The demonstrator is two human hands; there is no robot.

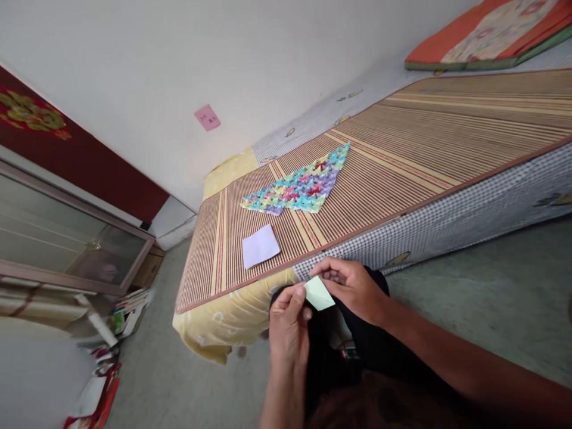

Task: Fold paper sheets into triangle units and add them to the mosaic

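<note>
A small pale green sheet of folded paper (320, 295), with a crease across it, is held above my lap. My left hand (289, 316) pinches its left corner between thumb and fingers. Curled at the paper's upper right edge is my right hand (355, 289), its thumb and fingers closing on that side; its fingertips are partly hidden. Beyond my hands, on the striped mat, lies a stack of square lavender paper (260, 246). Farther back, many colourful folded paper pieces (297, 187) form a roughly triangular patchwork.
The striped mat (379, 173) covers a bed whose edge runs just past my knees. A folded orange quilt (491, 36) rests at the far right. A pink note (207, 117) is stuck to the wall. At left stands a glass-fronted cabinet (71, 232) with clutter below.
</note>
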